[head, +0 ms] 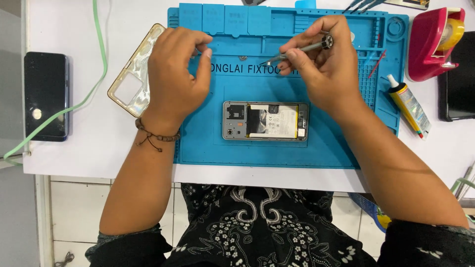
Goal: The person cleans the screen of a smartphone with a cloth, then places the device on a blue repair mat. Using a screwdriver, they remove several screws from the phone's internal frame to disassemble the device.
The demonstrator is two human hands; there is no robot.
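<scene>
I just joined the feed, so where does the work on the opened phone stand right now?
Done: the phone lies open on the blue mat, battery exposed; a clear case sits off to the left. In hand: the right hand holds a slim screwdriver, tip toward the left hand, whose fingers are pinched above the mat. Left: the phone remains open; nothing covers it yet.

Both forearms reach forward, the left hand point(175, 69) arched palm-down with fingertips pinched together, the right hand point(321, 64) curled beside it, thumb and forefinger closed in a fine pinch, wrists well apart.
</scene>
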